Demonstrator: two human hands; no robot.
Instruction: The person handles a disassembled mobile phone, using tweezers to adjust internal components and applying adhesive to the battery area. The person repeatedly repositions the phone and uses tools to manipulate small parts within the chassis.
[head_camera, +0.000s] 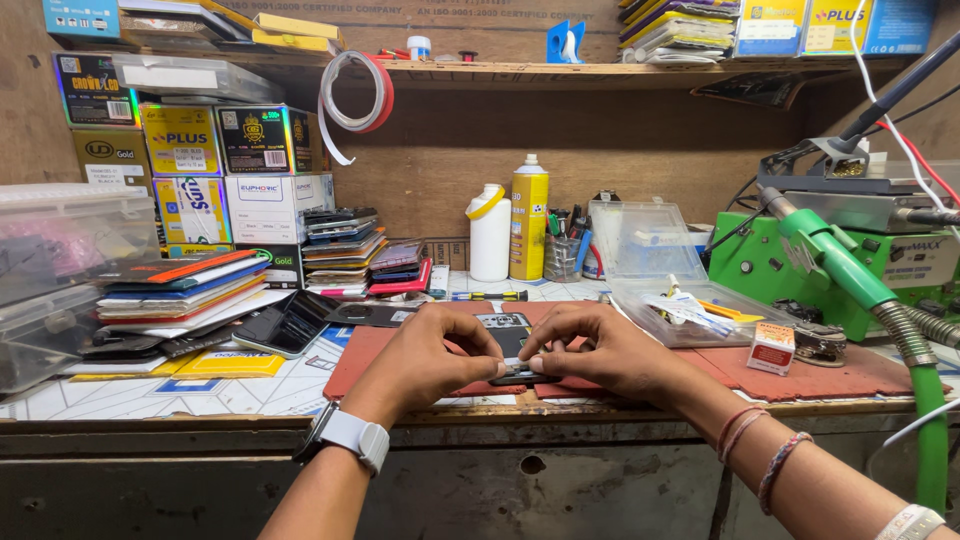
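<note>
A dark opened smartphone (512, 345) lies on a red work mat (830, 372) at the front of the bench. My left hand (425, 358), with a white watch on its wrist, pinches the phone's near left edge. My right hand (605, 352), with thread bracelets on its wrist, pinches the near right edge. The fingertips of both hands meet over the phone's lower end and hide that part.
Stacks of phones and flat boxes (180, 295) lie at left, with cartons (225, 165) behind. A white bottle (489, 233), a yellow spray can (529, 215) and a clear plastic box (665, 285) stand behind the mat. A green soldering station (830, 262) with hose sits right.
</note>
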